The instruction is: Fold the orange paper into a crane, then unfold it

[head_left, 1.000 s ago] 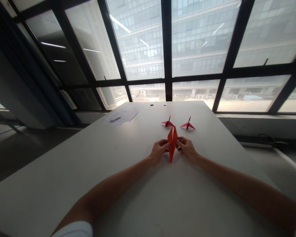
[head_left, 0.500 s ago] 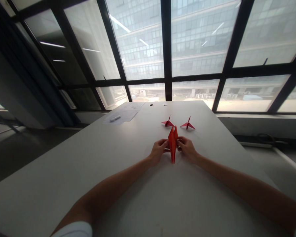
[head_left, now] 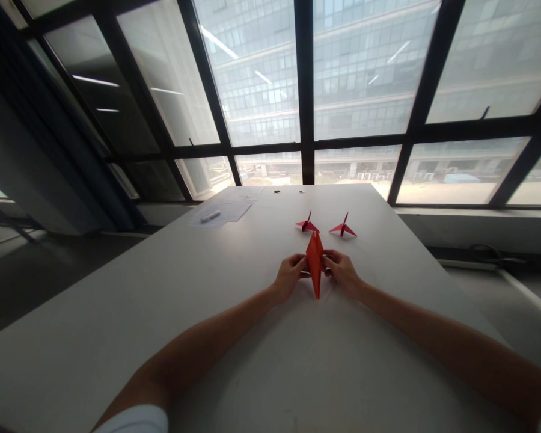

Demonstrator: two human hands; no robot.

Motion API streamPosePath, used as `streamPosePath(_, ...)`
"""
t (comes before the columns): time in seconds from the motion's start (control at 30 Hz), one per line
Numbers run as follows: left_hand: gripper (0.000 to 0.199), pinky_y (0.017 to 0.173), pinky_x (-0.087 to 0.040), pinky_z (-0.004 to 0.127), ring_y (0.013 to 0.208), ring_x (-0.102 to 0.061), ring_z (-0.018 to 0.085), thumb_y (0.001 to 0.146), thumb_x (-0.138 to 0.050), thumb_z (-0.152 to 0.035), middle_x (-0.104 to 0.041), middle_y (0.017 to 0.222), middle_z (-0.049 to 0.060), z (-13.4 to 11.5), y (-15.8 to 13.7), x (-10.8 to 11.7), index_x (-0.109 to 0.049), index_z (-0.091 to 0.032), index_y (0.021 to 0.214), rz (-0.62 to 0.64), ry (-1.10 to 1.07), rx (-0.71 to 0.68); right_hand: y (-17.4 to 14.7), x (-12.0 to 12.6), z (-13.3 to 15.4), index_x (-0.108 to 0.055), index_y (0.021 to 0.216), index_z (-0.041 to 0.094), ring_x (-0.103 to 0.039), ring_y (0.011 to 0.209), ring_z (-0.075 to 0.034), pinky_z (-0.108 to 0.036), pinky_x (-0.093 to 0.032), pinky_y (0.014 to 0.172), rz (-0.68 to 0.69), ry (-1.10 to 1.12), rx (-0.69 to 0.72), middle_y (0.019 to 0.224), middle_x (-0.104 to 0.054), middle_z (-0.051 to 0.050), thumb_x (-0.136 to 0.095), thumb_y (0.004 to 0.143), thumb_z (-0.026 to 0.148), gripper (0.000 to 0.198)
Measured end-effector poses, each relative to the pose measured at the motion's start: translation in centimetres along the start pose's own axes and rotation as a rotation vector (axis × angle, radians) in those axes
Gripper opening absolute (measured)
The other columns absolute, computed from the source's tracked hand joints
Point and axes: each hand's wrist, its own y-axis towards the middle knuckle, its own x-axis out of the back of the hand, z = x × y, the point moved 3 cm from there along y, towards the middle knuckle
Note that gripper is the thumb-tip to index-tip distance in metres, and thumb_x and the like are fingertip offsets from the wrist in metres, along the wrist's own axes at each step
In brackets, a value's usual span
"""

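A narrow, pointed piece of folded orange paper [head_left: 315, 264] lies lengthwise on the white table [head_left: 252, 361], its near tip toward me. My left hand [head_left: 289, 276] pinches its left edge and my right hand [head_left: 342, 273] pinches its right edge, fingertips pressing on the middle of the fold. Just beyond the hands stand two finished red paper cranes, one on the left [head_left: 307, 224] and one on the right [head_left: 343, 228].
Sheets of white paper [head_left: 228, 209] with a small pen-like object [head_left: 210, 216] lie at the table's far left. Two small round holes [head_left: 288, 192] mark the far edge. Large dark-framed windows rise behind the table. The floor drops away on both sides.
The two upright far flaps of the orange paper have come together into a single point. Both hands stay in nearly the same place on its sides.
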Motion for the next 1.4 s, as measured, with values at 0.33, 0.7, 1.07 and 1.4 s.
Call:
streamPosePath(0.33,0.041,0.074,-0.057,0.038,0.075,-0.07,0.021,0.078,-0.074,-0.049,-0.072,0.09,0.012,-0.1,-0.1,-0.1,-0.067,-0.012,0.095,-0.021,-0.051,0.01,0.0,0.2,-0.1,-0.07,0.097,0.019,-0.058,0.063,-0.014,-0.026,-0.044,0.053,0.006,0.007,-0.015,0.081,-0.07,-0.004,-0.076,0.072,0.045,0.036)
streamPosePath(0.7,0.042,0.075,-0.058,0.038,0.081,-0.07,0.022,0.081,-0.072,-0.048,-0.071,0.097,0.013,-0.7,-0.5,-0.4,-0.067,-0.011,0.1,-0.002,-0.019,-0.033,-0.3,0.0,0.4,-0.07,0.086,0.016,-0.056,0.06,-0.012,-0.025,-0.043,0.054,0.03,-0.033,0.018,0.076,-0.069,-0.003,-0.078,0.07,0.042,0.032)
streamPosePath(1.07,0.044,0.078,-0.059,0.04,0.081,-0.07,0.022,0.072,-0.083,-0.039,-0.072,0.09,0.011,-1.0,-0.8,-0.8,-0.066,-0.01,0.1,0.024,0.009,-0.071,0.0,0.0,0.2,-0.066,0.083,0.017,-0.05,0.054,-0.011,-0.025,-0.039,0.05,0.034,-0.003,0.053,0.067,-0.063,0.0,-0.079,0.069,0.047,0.035)
streamPosePath(1.4,0.043,0.075,-0.06,0.038,0.079,-0.07,0.021,0.07,-0.084,-0.04,-0.071,0.088,0.01,-1.0,-0.7,-0.8,-0.067,-0.01,0.095,-0.004,-0.004,-0.063,-0.2,-0.1,0.4,-0.064,0.08,0.017,-0.049,0.053,-0.011,-0.025,-0.038,0.049,0.021,-0.018,0.063,0.065,-0.061,0.001,-0.078,0.07,0.047,0.034)
